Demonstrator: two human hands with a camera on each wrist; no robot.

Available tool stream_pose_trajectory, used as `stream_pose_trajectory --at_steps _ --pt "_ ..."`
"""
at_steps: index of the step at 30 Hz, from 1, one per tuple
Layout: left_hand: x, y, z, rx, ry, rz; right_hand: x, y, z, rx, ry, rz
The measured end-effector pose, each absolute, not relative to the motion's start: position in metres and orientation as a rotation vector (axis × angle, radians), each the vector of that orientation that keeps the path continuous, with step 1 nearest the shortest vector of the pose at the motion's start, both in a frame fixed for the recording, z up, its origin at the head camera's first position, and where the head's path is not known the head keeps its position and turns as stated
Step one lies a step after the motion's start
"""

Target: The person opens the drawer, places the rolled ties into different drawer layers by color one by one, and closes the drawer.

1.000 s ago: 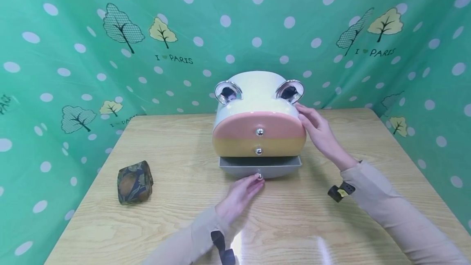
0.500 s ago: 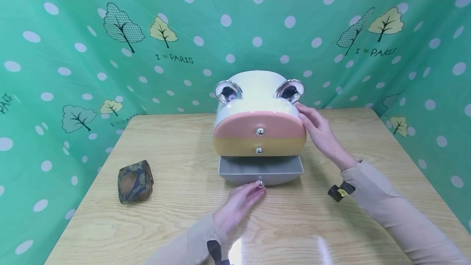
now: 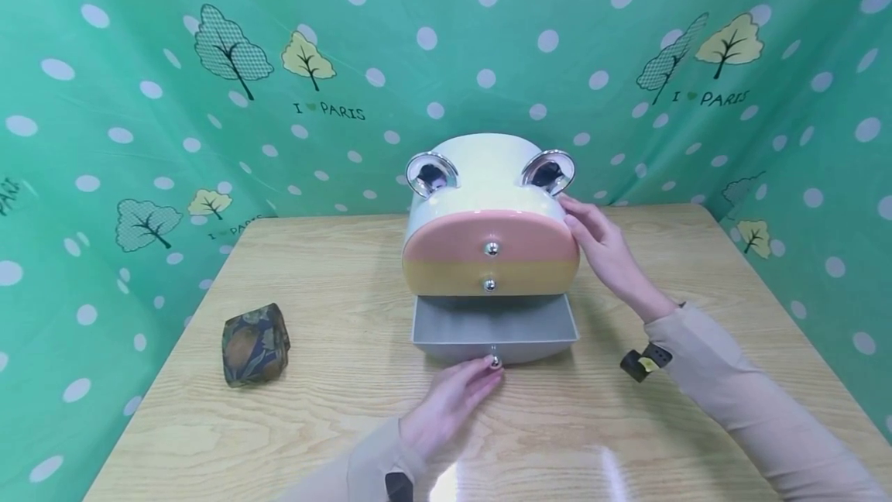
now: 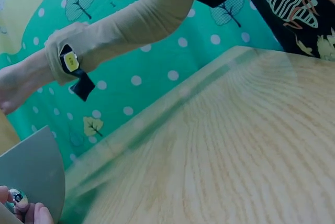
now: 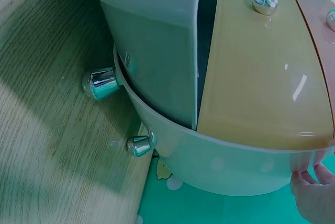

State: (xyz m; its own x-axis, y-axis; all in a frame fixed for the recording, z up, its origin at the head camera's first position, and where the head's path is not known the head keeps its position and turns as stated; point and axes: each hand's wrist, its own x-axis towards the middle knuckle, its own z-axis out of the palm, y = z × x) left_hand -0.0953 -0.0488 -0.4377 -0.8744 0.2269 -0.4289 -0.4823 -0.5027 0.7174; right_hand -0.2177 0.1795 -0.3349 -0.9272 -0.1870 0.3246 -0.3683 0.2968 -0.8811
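A small frog-faced drawer cabinet (image 3: 488, 157) stands mid-table, with a white body, silver-rimmed eyes and pink and yellow upper drawers. Its grey bottom drawer (image 3: 453, 352) is pulled well out, and nothing shows inside it. My left hand (image 3: 446, 403) pinches that drawer's silver knob (image 3: 496, 361); in the left wrist view the fingers (image 4: 43, 214) close around the knob (image 4: 19, 198). At the cabinet's right side my right hand (image 3: 605, 252) rests its extended fingers on the white shell below the eye. The right wrist view shows those fingertips (image 5: 310, 178) against the shell.
A folded dark cloth (image 3: 255, 347) with a leaf pattern lies at the table's left. Silver feet (image 5: 102, 84) hold the cabinet above the wooden tabletop (image 3: 334, 277). A green dotted curtain (image 3: 390, 37) hangs behind and at both sides.
The bottom drawer has slid farther out toward me, with my left hand moving back on its knob. The right hand has stayed on the cabinet's side.
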Motion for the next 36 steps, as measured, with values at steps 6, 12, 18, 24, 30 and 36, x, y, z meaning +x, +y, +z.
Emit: stream_pose_trajectory --at_steps 6,12,18,24,30,36 --pt "-0.09 -0.049 -0.437 -0.406 1.215 2.386 -0.217 0.179 -0.335 0.518 -2.392 1.699" --pt "-0.084 -0.049 -0.435 -0.405 1.192 2.382 -0.217 0.18 -0.335 0.523 -2.389 1.699" --pt "-0.078 -0.049 -0.436 -0.392 1.186 2.379 -0.217 0.18 -0.335 0.526 -2.393 1.696" --pt "-0.073 -0.05 -0.435 -0.372 1.196 2.365 -0.217 0.18 -0.335 0.522 -2.396 1.698" --pt "-0.068 -0.05 -0.434 -0.385 1.228 2.341 -0.217 0.179 -0.334 0.526 -2.393 1.71" --pt "-0.061 -0.05 -0.435 -0.399 1.217 2.351 -0.216 0.18 -0.334 0.532 -2.397 1.712"
